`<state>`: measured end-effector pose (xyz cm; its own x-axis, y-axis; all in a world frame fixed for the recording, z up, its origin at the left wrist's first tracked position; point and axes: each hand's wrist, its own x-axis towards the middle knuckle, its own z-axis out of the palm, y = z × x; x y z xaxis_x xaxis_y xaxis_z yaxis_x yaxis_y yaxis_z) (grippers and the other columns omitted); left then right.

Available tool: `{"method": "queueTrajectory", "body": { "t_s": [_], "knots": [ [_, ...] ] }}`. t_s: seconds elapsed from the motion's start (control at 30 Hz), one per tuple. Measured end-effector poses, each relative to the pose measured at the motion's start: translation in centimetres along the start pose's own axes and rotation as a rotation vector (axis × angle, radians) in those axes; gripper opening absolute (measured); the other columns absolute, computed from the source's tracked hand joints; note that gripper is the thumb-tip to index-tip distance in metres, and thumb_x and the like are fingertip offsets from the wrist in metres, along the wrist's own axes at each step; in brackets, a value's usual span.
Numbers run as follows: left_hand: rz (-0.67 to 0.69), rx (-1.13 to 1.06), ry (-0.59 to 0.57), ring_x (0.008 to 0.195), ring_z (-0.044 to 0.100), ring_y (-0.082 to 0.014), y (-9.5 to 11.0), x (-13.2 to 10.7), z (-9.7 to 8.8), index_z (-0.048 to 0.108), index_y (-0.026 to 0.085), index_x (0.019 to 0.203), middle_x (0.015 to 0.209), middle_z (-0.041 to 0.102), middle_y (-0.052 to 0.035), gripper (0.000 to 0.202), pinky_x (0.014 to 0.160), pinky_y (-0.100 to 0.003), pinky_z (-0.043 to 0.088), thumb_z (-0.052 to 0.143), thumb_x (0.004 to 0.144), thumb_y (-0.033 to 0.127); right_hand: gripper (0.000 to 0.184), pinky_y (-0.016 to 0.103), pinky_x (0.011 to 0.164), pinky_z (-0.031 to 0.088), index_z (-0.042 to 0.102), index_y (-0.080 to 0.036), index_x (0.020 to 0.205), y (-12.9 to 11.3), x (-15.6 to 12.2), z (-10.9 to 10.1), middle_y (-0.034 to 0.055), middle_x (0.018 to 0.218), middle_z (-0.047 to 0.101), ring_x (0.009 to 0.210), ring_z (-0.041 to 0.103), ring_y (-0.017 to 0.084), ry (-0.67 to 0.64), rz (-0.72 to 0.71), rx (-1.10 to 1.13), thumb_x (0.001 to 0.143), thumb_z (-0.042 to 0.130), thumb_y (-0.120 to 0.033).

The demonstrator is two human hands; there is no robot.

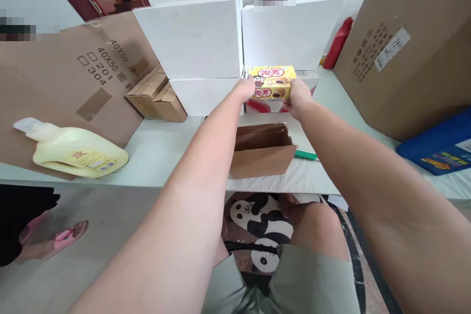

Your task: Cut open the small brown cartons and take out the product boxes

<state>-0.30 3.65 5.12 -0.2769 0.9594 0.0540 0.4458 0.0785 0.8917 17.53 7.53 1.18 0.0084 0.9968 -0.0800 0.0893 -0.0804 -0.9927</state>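
Observation:
A yellow snack box (273,89) with red lettering and pictures of round puffs is held at its two ends, between my left hand (246,89) and my right hand (300,96). The fingers of both hands are closed on it and partly hidden behind it. Just below the snack box shows a red and white carton (270,106); whether the two touch I cannot tell. Nearer to me, an open brown cardboard box (261,162) stands on the white-covered table (147,144). A green strip-like object (306,155) lies beside the box's right side.
White boxes (206,41) stand at the back. Large cartons (412,54) flank the table, with small brown boxes (156,95) at left. A pale yellow jug (81,151), a blue bottle (441,144) and a red bottle (337,43) stand around. Another person's foot (69,236) shows at lower left.

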Motion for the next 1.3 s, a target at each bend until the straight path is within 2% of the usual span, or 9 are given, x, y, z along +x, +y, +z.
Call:
{"method": "queueTrajectory", "body": {
  "t_s": [0.1, 0.23, 0.43, 0.7, 0.83, 0.93, 1.1, 1.2, 1.3],
  "knots": [
    [-0.15, 0.089, -0.088, 0.092, 0.07, -0.0347, -1.8, 0.0, 0.2, 0.07, 0.016, 0.101, 0.089, 0.071, -0.0143, 0.05, 0.085, -0.045, 0.051, 0.046, 0.102, 0.06, 0.05, 0.033, 0.052, 0.048, 0.059, -0.026, 0.125, 2.0, 0.3, -0.1, 0.0063, 0.091, 0.066, 0.055, 0.053, 0.015, -0.034, 0.023, -0.015, 0.086, 0.05, -0.057],
    [-0.154, 0.11, -0.124, 0.088, 0.068, -0.033, -3.5, 0.3, 0.1, 0.069, 0.018, 0.087, 0.083, 0.069, -0.0135, 0.051, 0.085, -0.045, 0.051, 0.047, 0.101, 0.062, 0.047, 0.032, 0.054, 0.05, 0.058, -0.029, 0.125, 3.1, -0.2, -0.3, 0.0062, 0.099, 0.068, 0.057, 0.054, 0.014, -0.049, 0.042, -0.022, 0.083, 0.054, -0.051],
    [-0.021, -0.018, -0.091, 0.099, 0.067, -0.0322, -5.5, 1.0, -0.1, 0.065, 0.022, 0.085, 0.095, 0.072, -0.0136, 0.045, 0.09, -0.044, 0.052, 0.06, 0.096, 0.065, 0.048, 0.029, 0.058, 0.052, 0.053, -0.036, 0.131, 3.0, -1.7, 0.2, 0.0024, 0.109, 0.069, 0.06, 0.058, 0.012, -0.049, 0.014, -0.01, 0.086, 0.056, -0.051],
    [0.136, -0.059, -0.108, 0.118, 0.066, -0.0309, -4.8, 0.0, -1.1, 0.058, 0.021, 0.095, 0.112, 0.072, -0.0145, 0.036, 0.104, -0.044, 0.051, 0.049, 0.106, 0.054, 0.057, 0.033, 0.067, 0.058, 0.044, -0.037, 0.141, 2.7, -4.2, -1.1, 0.0043, 0.124, 0.07, 0.079, 0.07, 0.018, -0.039, -0.068, -0.102, 0.087, 0.055, -0.051],
    [0.251, -0.087, -0.157, 0.123, 0.066, -0.0286, -4.7, -1.8, -1.9, 0.057, 0.021, 0.112, 0.122, 0.071, -0.0131, 0.036, 0.113, -0.048, 0.047, 0.042, 0.109, 0.053, 0.043, 0.037, 0.074, 0.062, 0.056, -0.032, 0.123, 2.1, -5.6, -2.6, 0.0025, 0.12, 0.071, 0.096, 0.071, 0.023, 0.032, -0.144, -0.073, 0.083, 0.061, -0.045],
    [0.353, -0.105, -0.197, 0.125, 0.067, -0.0287, -4.5, -4.0, -2.3, 0.055, 0.022, 0.126, 0.126, 0.07, -0.0123, 0.044, 0.116, -0.051, 0.045, 0.041, 0.108, 0.06, 0.038, 0.04, 0.08, 0.065, 0.059, -0.031, 0.116, 1.7, -7.4, -4.0, 0.0008, 0.112, 0.075, 0.097, 0.073, 0.024, -0.026, -0.188, 0.029, 0.081, 0.066, -0.044],
    [0.454, 0.02, -0.291, 0.12, 0.07, -0.0302, -2.7, -8.3, -1.7, 0.049, 0.025, 0.142, 0.128, 0.073, -0.0115, 0.051, 0.112, -0.052, 0.05, 0.037, 0.108, 0.061, 0.049, 0.047, 0.087, 0.066, 0.063, -0.029, 0.112, 2.6, -10.6, -7.2, 0.0035, 0.121, 0.077, 0.107, 0.075, 0.029, -0.171, -0.258, 0.206, 0.075, 0.08, -0.058],
    [0.505, 0.123, -0.319, 0.125, 0.067, -0.0289, -1.7, -10.8, -1.6, 0.048, 0.024, 0.146, 0.135, 0.072, -0.0111, 0.051, 0.111, -0.046, 0.052, 0.039, 0.108, 0.055, 0.057, 0.047, 0.092, 0.066, 0.065, -0.029, 0.113, 3.5, -12.0, -8.9, 0.0043, 0.125, 0.076, 0.111, 0.075, 0.029, -0.168, -0.296, 0.274, 0.072, 0.085, -0.064],
    [0.49, 0.257, -0.255, 0.124, 0.067, -0.0272, -2.4, -13.1, -2.5, 0.048, 0.02, 0.15, 0.134, 0.072, -0.0118, 0.053, 0.11, -0.043, 0.053, 0.041, 0.105, 0.047, 0.055, 0.042, 0.091, 0.066, 0.066, -0.03, 0.114, 4.4, -12.8, -10.0, 0.0034, 0.129, 0.076, 0.113, 0.075, 0.027, -0.122, -0.323, 0.318, 0.073, 0.085, -0.062]
  ]
}}
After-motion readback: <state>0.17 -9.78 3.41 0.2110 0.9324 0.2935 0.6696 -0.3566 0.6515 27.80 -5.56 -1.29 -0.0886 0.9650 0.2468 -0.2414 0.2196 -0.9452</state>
